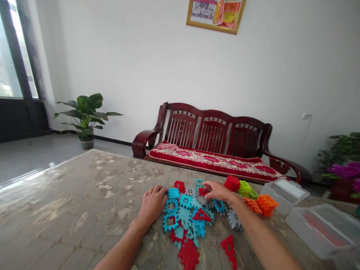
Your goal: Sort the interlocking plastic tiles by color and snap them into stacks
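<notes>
Interlocking plastic tiles with toothed edges, mostly blue tiles (184, 215) with some red and grey, lie in a loose, overlapping pile on the cloth-covered table. My left hand (153, 202) rests palm down at the pile's left edge, fingers extended beside the blue tiles. Over the far right part of the pile reaches my right hand (218, 190). Its thumb and index finger are apart around a small red tile (203, 191); whether they touch it is unclear. A solid red tile (189, 255) and a red triangular frame (229, 249) lie nearer to me.
Red, green and orange tile stacks (266, 204) stand right of my right hand, with grey tiles (234, 220) below. Two clear plastic boxes (315, 228) sit at the table's right. Beyond the patterned table (84, 202) is a wooden bench (212, 131); a potted plant (87, 112) stands left.
</notes>
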`<state>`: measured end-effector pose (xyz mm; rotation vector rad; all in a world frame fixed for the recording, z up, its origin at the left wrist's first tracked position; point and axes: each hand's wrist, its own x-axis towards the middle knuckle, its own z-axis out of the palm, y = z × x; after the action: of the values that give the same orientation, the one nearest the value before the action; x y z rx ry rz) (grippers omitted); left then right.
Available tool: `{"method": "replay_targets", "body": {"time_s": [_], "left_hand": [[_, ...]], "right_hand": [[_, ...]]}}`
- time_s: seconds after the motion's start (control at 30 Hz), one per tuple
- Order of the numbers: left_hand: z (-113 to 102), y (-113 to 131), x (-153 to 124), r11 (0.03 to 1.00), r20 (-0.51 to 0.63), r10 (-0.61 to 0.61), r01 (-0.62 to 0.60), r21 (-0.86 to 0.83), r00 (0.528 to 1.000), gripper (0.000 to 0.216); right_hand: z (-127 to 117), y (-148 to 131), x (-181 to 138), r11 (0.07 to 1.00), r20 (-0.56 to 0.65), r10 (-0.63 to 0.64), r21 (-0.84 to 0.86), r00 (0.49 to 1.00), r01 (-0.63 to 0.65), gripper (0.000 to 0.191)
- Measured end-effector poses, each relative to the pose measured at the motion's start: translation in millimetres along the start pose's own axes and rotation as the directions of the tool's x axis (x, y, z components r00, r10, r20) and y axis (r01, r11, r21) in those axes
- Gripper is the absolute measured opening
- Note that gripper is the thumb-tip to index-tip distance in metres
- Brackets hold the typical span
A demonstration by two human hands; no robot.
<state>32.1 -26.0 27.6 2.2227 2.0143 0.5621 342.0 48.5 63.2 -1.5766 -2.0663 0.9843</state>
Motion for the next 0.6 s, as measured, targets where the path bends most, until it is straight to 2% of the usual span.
{"method": "replay_targets", "body": {"time_s": [0.13, 0.23, 0.33, 0.4, 0.5, 0.6], "left_hand": [[0.6, -0.7, 0.6, 1.000, -0.003, 0.006, -0.006, 0.001, 1.000, 0.037], [-0.2, -0.5, 0.8, 1.000, 0.011, -0.004, 0.004, 0.002, 1.000, 0.037], [-0.5, -0.6, 1.1, 1.000, 0.013, -0.007, 0.007, 0.005, 1.000, 0.037], [0.0, -0.9, 1.4, 1.000, 0.008, -0.003, 0.003, 0.009, 1.000, 0.037], [1.0, -1.4, 1.7, 1.000, 0.003, 0.002, -0.002, 0.010, 1.000, 0.037], [1.2, -1.4, 1.7, 1.000, 0.006, 0.001, -0.001, 0.013, 1.000, 0.037]], "right_hand": [[5.0, -4.4, -0.9, 0.999, -0.035, -0.003, -0.049, 0.999, 0.001, 0.077], [-2.8, -7.0, -4.9, 0.996, -0.090, -0.053, -0.078, 0.995, 0.046, 0.078], [-30.0, -3.1, -11.3, 0.985, -0.204, -0.151, -0.116, 0.967, 0.129, 0.078], [-55.9, 5.2, -15.8, 0.981, -0.294, -0.168, -0.148, 0.941, 0.129, 0.077], [-92.9, 23.6, -21.4, 0.990, -0.391, -0.095, -0.135, 0.916, 0.045, 0.078], [-115.7, 41.6, -24.2, 0.991, -0.436, -0.026, -0.126, 0.899, -0.033, 0.079]]}}
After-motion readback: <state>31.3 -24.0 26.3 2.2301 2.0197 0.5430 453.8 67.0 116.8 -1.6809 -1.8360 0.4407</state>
